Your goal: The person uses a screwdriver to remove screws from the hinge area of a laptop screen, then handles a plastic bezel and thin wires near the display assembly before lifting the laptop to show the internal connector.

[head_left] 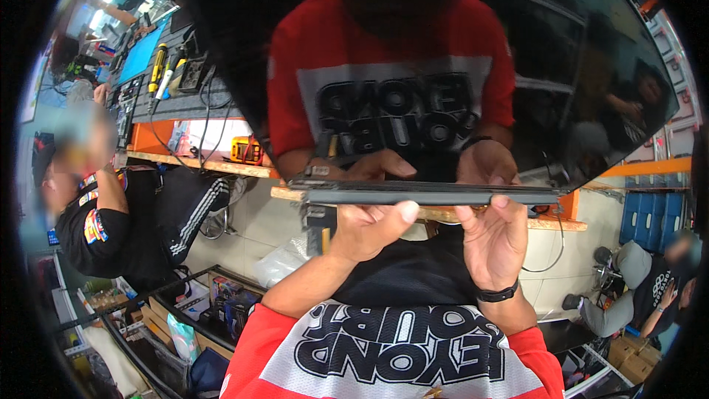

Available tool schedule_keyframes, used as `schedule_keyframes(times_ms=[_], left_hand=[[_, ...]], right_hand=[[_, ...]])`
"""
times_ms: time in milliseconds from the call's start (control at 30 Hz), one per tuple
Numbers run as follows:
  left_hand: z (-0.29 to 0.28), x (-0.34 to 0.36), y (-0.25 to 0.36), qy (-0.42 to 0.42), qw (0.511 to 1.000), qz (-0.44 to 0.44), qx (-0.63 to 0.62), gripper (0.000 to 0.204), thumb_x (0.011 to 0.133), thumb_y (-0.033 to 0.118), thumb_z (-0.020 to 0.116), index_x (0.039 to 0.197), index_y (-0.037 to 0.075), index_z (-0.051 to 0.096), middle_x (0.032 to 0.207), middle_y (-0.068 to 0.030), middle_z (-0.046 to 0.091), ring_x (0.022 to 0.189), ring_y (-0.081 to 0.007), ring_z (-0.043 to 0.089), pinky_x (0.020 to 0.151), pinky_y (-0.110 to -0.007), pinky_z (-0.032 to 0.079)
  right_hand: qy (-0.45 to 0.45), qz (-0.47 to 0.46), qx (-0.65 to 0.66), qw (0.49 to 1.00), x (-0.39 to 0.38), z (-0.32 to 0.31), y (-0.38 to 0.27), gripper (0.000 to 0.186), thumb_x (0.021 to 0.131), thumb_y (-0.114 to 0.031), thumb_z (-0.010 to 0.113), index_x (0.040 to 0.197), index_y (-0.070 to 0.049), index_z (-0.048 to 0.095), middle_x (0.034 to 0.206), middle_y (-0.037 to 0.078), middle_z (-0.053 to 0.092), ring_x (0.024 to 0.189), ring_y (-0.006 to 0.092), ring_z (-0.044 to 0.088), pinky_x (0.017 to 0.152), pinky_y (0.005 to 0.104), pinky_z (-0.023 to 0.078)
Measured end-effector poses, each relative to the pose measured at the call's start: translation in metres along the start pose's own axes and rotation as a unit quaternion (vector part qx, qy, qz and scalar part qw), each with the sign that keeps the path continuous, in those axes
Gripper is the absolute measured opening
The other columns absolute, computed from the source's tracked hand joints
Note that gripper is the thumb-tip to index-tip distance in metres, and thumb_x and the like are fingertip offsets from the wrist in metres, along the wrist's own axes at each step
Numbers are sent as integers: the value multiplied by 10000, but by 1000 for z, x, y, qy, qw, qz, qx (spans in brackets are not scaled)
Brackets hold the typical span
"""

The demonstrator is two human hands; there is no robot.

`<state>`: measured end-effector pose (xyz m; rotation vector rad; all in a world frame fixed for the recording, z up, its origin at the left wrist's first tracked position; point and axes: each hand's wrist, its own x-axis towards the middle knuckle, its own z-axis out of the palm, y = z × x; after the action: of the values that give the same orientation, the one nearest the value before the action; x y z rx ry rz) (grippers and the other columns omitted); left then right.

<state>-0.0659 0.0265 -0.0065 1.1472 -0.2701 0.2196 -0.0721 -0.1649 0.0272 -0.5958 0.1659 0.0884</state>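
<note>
A large glossy black screen [413, 149] stands tilted before me and mirrors my red and white shirt. Along its lower edge runs a narrow dark grey strip [443, 197]. My left hand [373, 230] is closed at this strip, left of the middle, with the thumb against its near side and the other fingers partly hidden beneath. Farther right, my right hand [496, 242] pinches the same strip between thumb and fingers, palm turned up. At the strip's left end hangs a small dark bracket-like part [319, 227], apart from my left fingers.
Behind the screen is a workbench with a grey mat [193, 106], a yellow screwdriver [157, 66] and a yellow meter [245, 150]. One person [111, 207] sits at left, another [657, 292] at right near blue bins [651, 218]. Crates and shelves [159, 325] stand lower left.
</note>
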Motion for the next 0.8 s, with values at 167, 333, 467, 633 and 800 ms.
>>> schedule_keyframes(times_ms=[167, 333, 467, 633, 800], left_hand=[[13, -8, 5, 130, 972, -32, -194, 261, 944, 21, 610, 1192, -24, 543, 1159, -179, 616, 932, -292, 745, 855, -468, 670], [7, -8, 2, 81, 967, -27, -239, 175, 1032, 82, 552, 1151, -24, 625, 1085, -165, 728, 1015, -265, 746, 952, -429, 621], [5, -11, 6, 76, 969, -51, -231, 190, 1055, 96, 543, 1118, -43, 656, 1084, -177, 740, 1011, -264, 750, 974, -417, 610], [11, -9, 9, 128, 981, -53, -137, 177, 1017, 58, 553, 1157, -52, 560, 1001, -251, 728, 893, -383, 778, 829, -516, 674], [8, -11, 5, 104, 978, -47, -173, 180, 1047, 59, 530, 1190, -44, 569, 1053, -206, 715, 999, -345, 753, 902, -501, 652]], right_hand=[[-1, -19, -14, 1000, 3, -3, -2, 317, 975, -35, 635, 1262, -52, 500, 1176, 110, 656, 1154, 333, 717, 926, 476, 675], [14, -28, -36, 999, 1, 1, 0, 372, 967, -50, 640, 1306, -43, 486, 1159, 106, 610, 1186, 373, 684, 901, 447, 689], [29, -20, -48, 998, 0, 4, 0, 401, 964, -56, 635, 1330, -48, 471, 1159, 105, 603, 1172, 371, 687, 891, 439, 692], [45, -22, -55, 997, -2, 1, 2, 409, 962, -59, 630, 1338, -71, 470, 1198, 93, 608, 1151, 302, 700, 916, 443, 682], [38, -28, -48, 998, 0, -4, 2, 407, 964, -62, 632, 1338, -96, 477, 1234, 69, 617, 1131, 232, 711, 953, 460, 668]])
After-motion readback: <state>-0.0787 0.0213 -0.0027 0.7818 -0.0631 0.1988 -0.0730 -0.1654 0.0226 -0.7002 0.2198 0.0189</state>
